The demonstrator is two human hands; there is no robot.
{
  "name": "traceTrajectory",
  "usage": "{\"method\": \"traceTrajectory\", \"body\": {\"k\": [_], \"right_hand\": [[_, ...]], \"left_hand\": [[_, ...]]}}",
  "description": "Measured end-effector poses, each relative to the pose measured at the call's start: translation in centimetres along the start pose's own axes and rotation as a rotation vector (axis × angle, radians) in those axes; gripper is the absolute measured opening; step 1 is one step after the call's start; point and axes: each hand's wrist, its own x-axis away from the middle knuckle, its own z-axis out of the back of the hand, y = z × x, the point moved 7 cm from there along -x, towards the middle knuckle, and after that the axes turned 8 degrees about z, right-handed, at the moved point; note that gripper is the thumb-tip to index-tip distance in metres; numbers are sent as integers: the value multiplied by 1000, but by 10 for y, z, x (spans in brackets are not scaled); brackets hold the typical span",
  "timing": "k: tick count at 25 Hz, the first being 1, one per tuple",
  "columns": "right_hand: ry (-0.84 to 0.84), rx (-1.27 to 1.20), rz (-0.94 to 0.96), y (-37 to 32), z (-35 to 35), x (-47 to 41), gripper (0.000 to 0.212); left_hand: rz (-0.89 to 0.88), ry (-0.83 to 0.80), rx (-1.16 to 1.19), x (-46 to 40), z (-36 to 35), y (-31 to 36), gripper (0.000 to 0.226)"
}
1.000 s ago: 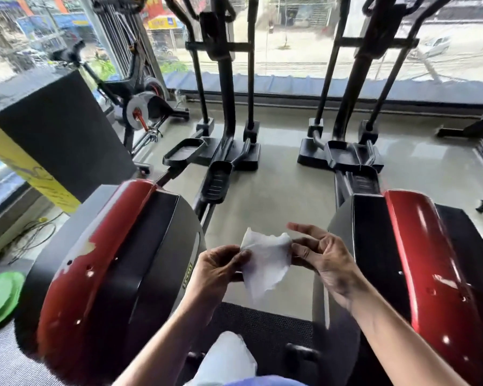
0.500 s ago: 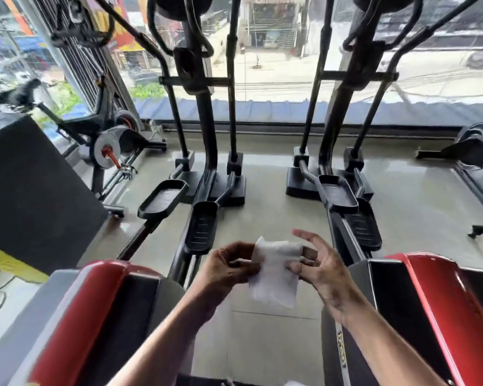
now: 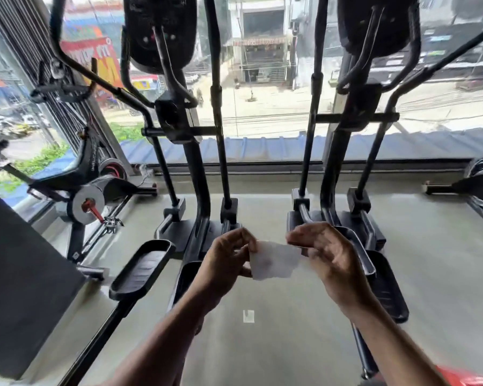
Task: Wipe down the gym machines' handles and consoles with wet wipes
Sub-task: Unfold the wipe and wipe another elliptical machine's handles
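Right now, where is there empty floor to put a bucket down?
The grey floor lies bare between the two black elliptical machines, below the hands holding the white wet wipe. More bare floor lies right of the right elliptical's pedal. It is crowded left, between the exercise bike and the left elliptical's pedal.

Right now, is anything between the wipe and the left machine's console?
Nothing visible blocks it. Both hands hold the wipe low over bare floor; the console is up ahead, past open air.
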Motion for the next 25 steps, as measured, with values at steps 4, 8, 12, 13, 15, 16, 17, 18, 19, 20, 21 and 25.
{"method": "traceTrajectory", "body": {"k": [4,8,12,13,15,16,17,18,19,20,21,25], "right_hand": [[-160,-220,-235,56,-8,-85,37],[-294,-31,-262,77,-16,-166,22],[-201,-31,-239,106,-28,-248,15],[-169,-42,-239,116,-32,-265,17],[-126,-42,-261,136,-42,-297,10],[-123,-28,-279,147,-46,-313,4],[-133,-17,-298,155,-52,-327,4],[-154,-5,-309,162,-56,-341,9],[-182,17,-307,167,-61,-355,13],[-213,50,-299,172,-64,-368,17],[-244,80,-293,175,-68,-380,20],[-139,5,-342,197,-73,-418,14]], "left_hand": [[-44,-32,-102,-80,17,44,31],[-91,-33,-193,-149,44,61,44],[-83,-15,14,-216,73,74,32],[-70,-31,71,-232,80,72,30],[-43,-34,37,-267,96,67,41],[-38,-23,-1,-286,107,66,44],[-39,-6,-28,-305,118,66,43],[-49,-5,-40,-323,128,69,42],[-67,-24,-41,-341,136,74,40],[-85,-53,-46,-357,142,81,39],[-91,-76,-51,-371,146,88,38],[-101,-38,-26,-414,157,100,33]]}}
